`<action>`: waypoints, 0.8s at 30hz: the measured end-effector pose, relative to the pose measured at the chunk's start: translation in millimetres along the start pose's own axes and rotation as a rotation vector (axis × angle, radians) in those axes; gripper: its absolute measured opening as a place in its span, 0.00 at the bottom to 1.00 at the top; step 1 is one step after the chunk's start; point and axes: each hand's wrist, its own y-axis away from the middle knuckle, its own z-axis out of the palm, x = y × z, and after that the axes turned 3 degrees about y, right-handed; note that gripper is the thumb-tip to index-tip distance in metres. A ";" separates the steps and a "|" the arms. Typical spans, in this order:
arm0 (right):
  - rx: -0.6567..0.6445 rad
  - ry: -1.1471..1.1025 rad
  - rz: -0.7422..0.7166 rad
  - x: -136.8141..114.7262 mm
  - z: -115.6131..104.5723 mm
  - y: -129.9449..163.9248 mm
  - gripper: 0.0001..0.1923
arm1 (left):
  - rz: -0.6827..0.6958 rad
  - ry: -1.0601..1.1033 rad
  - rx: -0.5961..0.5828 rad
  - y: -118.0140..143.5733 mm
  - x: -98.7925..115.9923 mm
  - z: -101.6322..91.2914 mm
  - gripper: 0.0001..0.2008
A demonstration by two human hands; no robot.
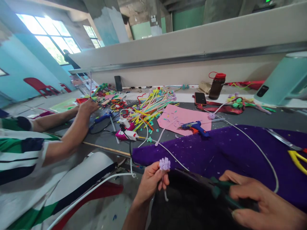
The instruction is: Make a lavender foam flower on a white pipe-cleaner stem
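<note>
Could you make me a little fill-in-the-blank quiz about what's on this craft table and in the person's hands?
1. The left hand pinches a small ____ flower.
2. The right hand grips pliers with ____ handles.
3. The blue glue gun lies on a ____ sheet of paper.
4. The brown bottle has a ____ cap.

Missing words: purple; green; pink; red

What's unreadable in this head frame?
- Right hand: cut by the bottom edge; its tool's tip is lost against dark fabric.
- Lilac flower in the left hand: stem mostly behind fingers.
- Co-worker's hand: what it grips is too small.
- Yellow scissors: cut by the right edge.
</note>
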 end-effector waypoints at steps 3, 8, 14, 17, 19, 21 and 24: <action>-0.015 0.004 0.014 -0.2 2.9 -0.6 0.07 | 0.024 0.060 -0.030 1.3 -2.2 1.2 0.12; 0.068 0.035 0.080 18.4 15.4 6.3 0.08 | 0.085 -0.041 -0.022 2.0 1.9 4.0 0.13; 0.101 0.151 0.132 31.1 22.5 14.5 0.13 | 0.077 -0.096 0.000 1.6 3.8 8.0 0.15; 0.080 0.166 0.138 23.9 19.3 11.1 0.11 | 0.070 -0.105 0.009 1.7 1.7 8.7 0.15; 0.087 0.157 0.145 21.9 18.8 9.7 0.12 | 0.067 -0.114 0.005 1.9 -0.2 8.5 0.15; 0.087 0.144 0.151 23.6 20.2 10.2 0.12 | 0.068 -0.119 -0.004 2.2 -1.8 8.0 0.15; 0.101 0.122 0.170 28.1 22.6 12.5 0.14 | 0.075 -0.133 -0.020 2.4 -2.5 7.5 0.15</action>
